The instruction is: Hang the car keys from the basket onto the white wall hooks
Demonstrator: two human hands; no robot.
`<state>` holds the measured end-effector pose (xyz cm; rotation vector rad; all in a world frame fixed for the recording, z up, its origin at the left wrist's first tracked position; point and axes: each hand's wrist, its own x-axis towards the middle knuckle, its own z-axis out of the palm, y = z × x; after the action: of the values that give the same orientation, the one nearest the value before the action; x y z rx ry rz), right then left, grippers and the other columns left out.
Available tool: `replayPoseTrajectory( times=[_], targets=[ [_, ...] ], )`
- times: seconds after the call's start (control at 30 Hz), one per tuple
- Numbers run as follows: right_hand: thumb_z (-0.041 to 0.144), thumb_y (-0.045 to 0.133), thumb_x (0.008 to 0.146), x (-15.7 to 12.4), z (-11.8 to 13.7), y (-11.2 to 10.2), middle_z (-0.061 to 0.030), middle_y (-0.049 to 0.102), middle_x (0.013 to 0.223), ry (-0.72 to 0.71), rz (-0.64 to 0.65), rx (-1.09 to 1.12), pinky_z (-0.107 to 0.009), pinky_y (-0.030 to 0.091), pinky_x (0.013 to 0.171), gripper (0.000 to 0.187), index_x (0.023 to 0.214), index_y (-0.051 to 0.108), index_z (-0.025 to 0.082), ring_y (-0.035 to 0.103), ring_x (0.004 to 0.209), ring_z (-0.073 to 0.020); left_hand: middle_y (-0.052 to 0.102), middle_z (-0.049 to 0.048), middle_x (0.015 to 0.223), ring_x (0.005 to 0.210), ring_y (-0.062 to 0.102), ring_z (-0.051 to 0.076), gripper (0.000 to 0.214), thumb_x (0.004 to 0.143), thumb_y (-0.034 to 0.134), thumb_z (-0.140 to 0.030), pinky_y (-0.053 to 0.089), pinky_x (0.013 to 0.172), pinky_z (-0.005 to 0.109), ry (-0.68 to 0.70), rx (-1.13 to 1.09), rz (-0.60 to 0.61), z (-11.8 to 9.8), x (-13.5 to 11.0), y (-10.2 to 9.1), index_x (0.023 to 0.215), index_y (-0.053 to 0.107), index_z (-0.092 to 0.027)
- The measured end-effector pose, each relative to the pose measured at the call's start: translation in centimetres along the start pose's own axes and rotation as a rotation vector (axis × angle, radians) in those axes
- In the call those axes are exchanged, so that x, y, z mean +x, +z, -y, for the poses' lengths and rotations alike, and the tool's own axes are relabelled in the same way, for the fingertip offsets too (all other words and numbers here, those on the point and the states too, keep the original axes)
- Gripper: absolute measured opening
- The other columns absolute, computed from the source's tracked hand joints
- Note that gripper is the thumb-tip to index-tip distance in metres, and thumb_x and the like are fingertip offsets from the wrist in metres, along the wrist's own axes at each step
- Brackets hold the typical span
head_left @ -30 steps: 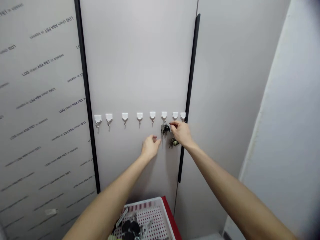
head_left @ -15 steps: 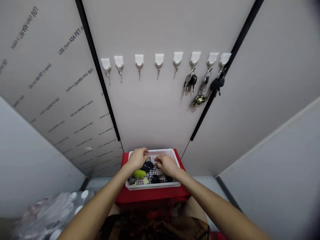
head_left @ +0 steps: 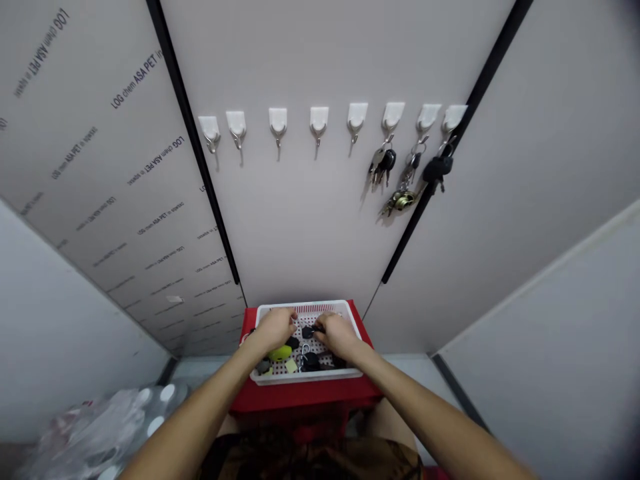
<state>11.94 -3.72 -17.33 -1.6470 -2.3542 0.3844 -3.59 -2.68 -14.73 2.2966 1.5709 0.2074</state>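
A white plastic basket (head_left: 310,379) holds several keys and small items. My right hand (head_left: 337,333) is inside it, its fingers pinched on a black-headed key (head_left: 307,331) near the basket's middle. My left hand (head_left: 275,329) is over the basket's left part with curled fingers; what they hold, if anything, is hidden. Below the left hand lie a lime-green item (head_left: 280,353) and a small pale-yellow piece (head_left: 291,365). A silver carabiner (head_left: 305,353) rests beside a black key fob (head_left: 311,362) at the front of the basket.
The basket stands on a red stool (head_left: 305,395) against a grey wall. A row of white hooks (head_left: 319,117) is fixed above; bunches of keys (head_left: 384,163) hang from the three right-hand ones. Capped bottles in clear plastic (head_left: 115,420) stand at lower left.
My left hand has moved slightly down in the basket. A black-headed key now shows at my right fingertips, apart from the dark pile that lay beside my left hand.
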Motion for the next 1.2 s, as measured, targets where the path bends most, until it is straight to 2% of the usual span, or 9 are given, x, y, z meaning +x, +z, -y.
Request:
replayPoseTrajectory(
  times=[0.17, 0.33, 0.5, 0.6, 0.67, 0.77, 0.83, 1.03, 1.2],
  targets=[
    [0.021, 0.042, 0.064, -0.3, -1.1, -0.7, -0.0002, 0.053, 0.053, 0.143, 0.021, 0.451, -0.018, 0.035, 0.046, 0.014, 0.067, 0.054, 0.013, 0.046, 0.048, -0.0080, 0.057, 0.0059, 0.082, 0.076, 0.050, 0.016, 0.027, 0.060, 0.044, -0.019, 0.036, 0.068, 0.025, 0.050, -0.133, -0.027, -1.1, 0.0, 0.0, 0.086, 0.051, -0.017],
    [0.026, 0.042, 0.064, -0.3, -0.1, -2.4, 0.0049, 0.046, 0.042, 0.254, 0.095, 0.918, -0.017, 0.036, 0.039, 0.015, 0.068, 0.049, 0.013, 0.043, 0.038, -0.0055, 0.053, 0.0044, 0.091, 0.079, 0.048, 0.012, 0.044, 0.055, 0.051, -0.016, 0.037, 0.068, 0.022, 0.082, -0.520, -0.036, -2.6, 0.6, 0.5, 0.098, 0.042, -0.016],
    [0.018, 0.040, 0.062, -0.6, 0.9, -3.6, 0.0052, 0.048, 0.046, 0.213, 0.061, 1.062, -0.019, 0.040, 0.045, 0.015, 0.072, 0.049, 0.013, 0.046, 0.040, -0.0054, 0.053, -0.0013, 0.061, 0.052, 0.047, 0.006, 0.025, 0.061, 0.045, -0.012, 0.038, 0.053, 0.019, -0.024, -1.011, 0.055, -3.6, 0.8, 1.0, 0.085, 0.046, -0.012],
    [0.010, 0.037, 0.058, -0.8, 0.8, -3.8, 0.0032, 0.053, 0.057, 0.128, 0.009, 1.026, -0.020, 0.041, 0.051, 0.023, 0.079, 0.048, 0.014, 0.050, 0.050, -0.0063, 0.050, -0.0031, 0.055, 0.049, 0.048, 0.005, 0.014, 0.063, 0.045, -0.016, 0.039, 0.052, 0.019, -0.141, -1.202, 0.012, -3.9, 0.7, 0.9, 0.075, 0.046, -0.012],
    [0.008, 0.037, 0.057, -0.8, 0.6, -4.0, 0.0016, 0.055, 0.063, 0.068, -0.053, 0.871, -0.020, 0.041, 0.053, 0.026, 0.078, 0.049, 0.015, 0.050, 0.054, -0.0070, 0.050, -0.0028, 0.057, 0.053, 0.050, 0.006, 0.010, 0.062, 0.047, -0.016, 0.040, 0.053, 0.019, -0.190, -1.265, -0.019, -4.1, 0.7, 0.7, 0.071, 0.046, -0.012],
    [0.010, 0.039, 0.058, -0.7, 0.6, -4.9, 0.0002, 0.056, 0.063, -0.009, -0.199, 0.556, -0.020, 0.039, 0.056, 0.021, 0.073, 0.053, 0.016, 0.049, 0.057, -0.0084, 0.052, -0.0021, 0.059, 0.057, 0.053, 0.007, 0.010, 0.062, 0.046, -0.012, 0.042, 0.056, 0.020, -0.196, -1.326, -0.066, -4.5, 0.8, 0.1, 0.071, 0.045, -0.013],
    [0.014, 0.040, 0.061, -0.5, 0.6, -5.8, 0.0000, 0.055, 0.059, -0.022, -0.251, 0.459, -0.020, 0.038, 0.054, 0.017, 0.071, 0.054, 0.016, 0.048, 0.054, -0.0085, 0.053, -0.0021, 0.059, 0.057, 0.053, 0.007, 0.012, 0.062, 0.046, -0.011, 0.042, 0.058, 0.021, -0.158, -1.336, -0.122, -4.5, 0.9, -0.5, 0.073, 0.044, -0.013],
    [0.021, 0.038, 0.064, 0.2, 0.5, -9.4, 0.0017, 0.049, 0.046, 0.073, -0.239, 0.548, -0.017, 0.034, 0.041, 0.016, 0.066, 0.052, 0.013, 0.043, 0.041, -0.0070, 0.056, 0.0017, 0.066, 0.065, 0.051, 0.011, 0.006, 0.060, 0.048, -0.016, 0.040, 0.064, 0.023, 0.015, -0.974, -0.290, -3.9, 1.4, -2.8, 0.064, 0.048, -0.012],
    [0.024, 0.040, 0.064, 0.8, 2.2, -14.7, 0.0012, 0.051, 0.047, -0.035, -0.369, 0.541, -0.019, 0.037, 0.046, 0.017, 0.067, 0.053, 0.013, 0.046, 0.044, -0.0079, 0.053, 0.0057, 0.091, 0.085, 0.047, 0.013, 0.024, 0.063, 0.047, -0.019, 0.037, 0.073, 0.024, 0.175, -0.834, -0.419, -6.0, 2.4, -6.2, 0.087, 0.048, -0.014]
  ],
)
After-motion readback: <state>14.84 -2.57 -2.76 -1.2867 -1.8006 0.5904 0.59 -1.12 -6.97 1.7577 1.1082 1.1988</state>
